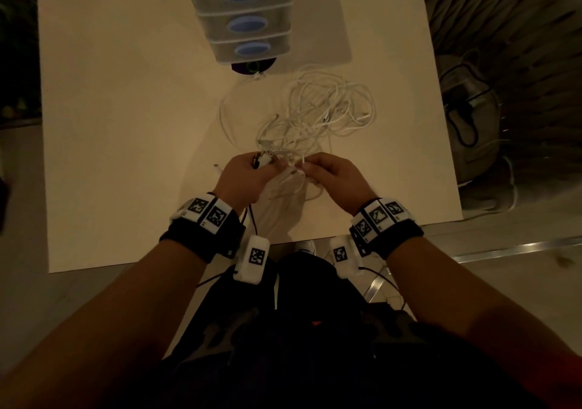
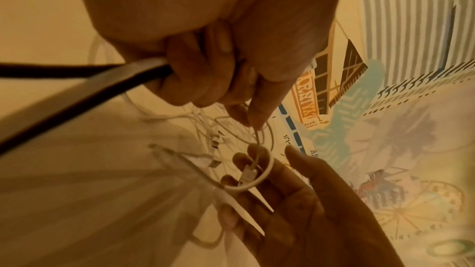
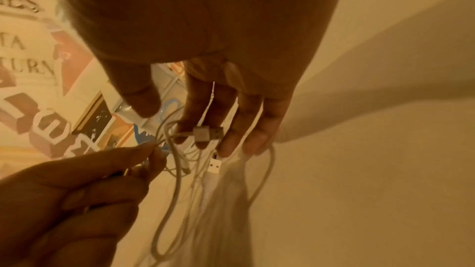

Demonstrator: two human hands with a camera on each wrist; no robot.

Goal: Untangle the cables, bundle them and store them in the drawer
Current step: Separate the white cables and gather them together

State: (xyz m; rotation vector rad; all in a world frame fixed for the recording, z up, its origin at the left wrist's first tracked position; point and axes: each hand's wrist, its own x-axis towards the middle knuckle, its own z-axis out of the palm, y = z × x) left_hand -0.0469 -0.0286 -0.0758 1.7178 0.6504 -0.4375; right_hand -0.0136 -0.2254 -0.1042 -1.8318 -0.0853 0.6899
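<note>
A tangle of white cables lies mid-table in front of the three-drawer unit, whose drawers are all closed. Both hands are lifted at the tangle's near end. My left hand pinches thin white strands between thumb and forefinger, and a black cord runs through its curled fingers. My right hand has a white cable loop round its loosely bent fingers. A USB plug lies across its fingertips, with the cable threaded between the fingers. A second white plug dangles just below.
The cream table has bare surface to the left. A dark purple object sticks out under the drawer unit. A bag with a black strap sits on the floor beyond the table's right edge. The front edge is at my wrists.
</note>
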